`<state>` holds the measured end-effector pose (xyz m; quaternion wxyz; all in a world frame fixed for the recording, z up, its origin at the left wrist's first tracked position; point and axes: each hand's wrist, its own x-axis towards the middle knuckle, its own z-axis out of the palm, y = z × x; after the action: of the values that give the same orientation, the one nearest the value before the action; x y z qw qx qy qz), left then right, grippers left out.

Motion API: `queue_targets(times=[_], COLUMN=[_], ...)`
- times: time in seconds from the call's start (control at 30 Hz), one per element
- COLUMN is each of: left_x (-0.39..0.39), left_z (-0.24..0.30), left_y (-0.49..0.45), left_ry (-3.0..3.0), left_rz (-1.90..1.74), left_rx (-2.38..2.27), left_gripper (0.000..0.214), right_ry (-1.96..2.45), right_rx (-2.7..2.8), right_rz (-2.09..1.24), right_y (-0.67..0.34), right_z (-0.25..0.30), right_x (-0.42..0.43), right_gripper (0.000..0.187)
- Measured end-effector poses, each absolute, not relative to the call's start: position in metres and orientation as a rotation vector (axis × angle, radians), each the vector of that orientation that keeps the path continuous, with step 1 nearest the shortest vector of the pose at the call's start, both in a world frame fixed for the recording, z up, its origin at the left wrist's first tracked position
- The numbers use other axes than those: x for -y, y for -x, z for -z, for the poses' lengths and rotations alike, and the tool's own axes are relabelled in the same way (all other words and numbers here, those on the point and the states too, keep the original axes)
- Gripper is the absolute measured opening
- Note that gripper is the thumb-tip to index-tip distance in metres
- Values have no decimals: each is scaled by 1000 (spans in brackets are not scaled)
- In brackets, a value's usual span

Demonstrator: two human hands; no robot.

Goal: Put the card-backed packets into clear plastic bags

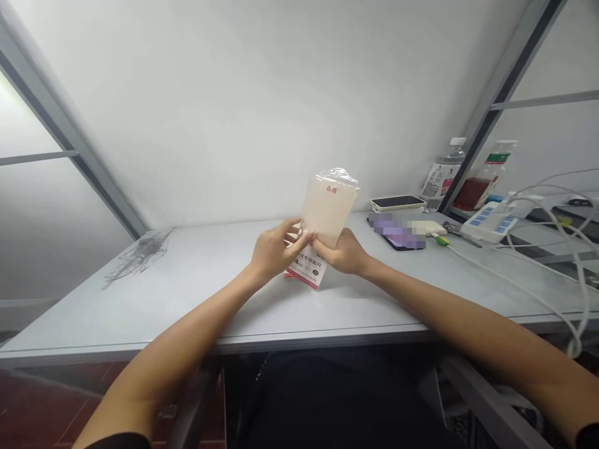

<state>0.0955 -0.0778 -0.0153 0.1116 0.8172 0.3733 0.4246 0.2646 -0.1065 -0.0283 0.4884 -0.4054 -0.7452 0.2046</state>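
The left hand and right hand grip a flat, cream, rectangular packet in a glossy, crinkled clear sleeve over the middle of the smooth desk; a red-edged printed card shows beneath. Far right: a clear bottle.

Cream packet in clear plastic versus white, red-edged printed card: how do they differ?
The cream packet in clear plastic shows small red characters near its top; the white, red-edged printed card carries dark text. The packet shows mainly above the hands, the card below them. Both bear print.
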Motion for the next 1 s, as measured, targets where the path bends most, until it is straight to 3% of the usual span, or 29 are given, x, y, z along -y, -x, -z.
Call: queue_targets(times=[0.3,0.63,1.0], left_x=[76,64,61], left_z=[13,4,2], left_y=[-95,-89,-87], left_ry=[-2227,-1703,-1618], left_rz=[-1390,-1257,-1186], left_rx=[-1046,-836,-831], left_gripper=[34,33,32], right_ry=[1016,1037,1042], right_rx=[1728,1646,1640], right_rz=[-559,-669,-672], right_y=[-267,-277,-284], right_z=[27,18,19], right_x=[107,104,101], right_gripper=[23,29,31])
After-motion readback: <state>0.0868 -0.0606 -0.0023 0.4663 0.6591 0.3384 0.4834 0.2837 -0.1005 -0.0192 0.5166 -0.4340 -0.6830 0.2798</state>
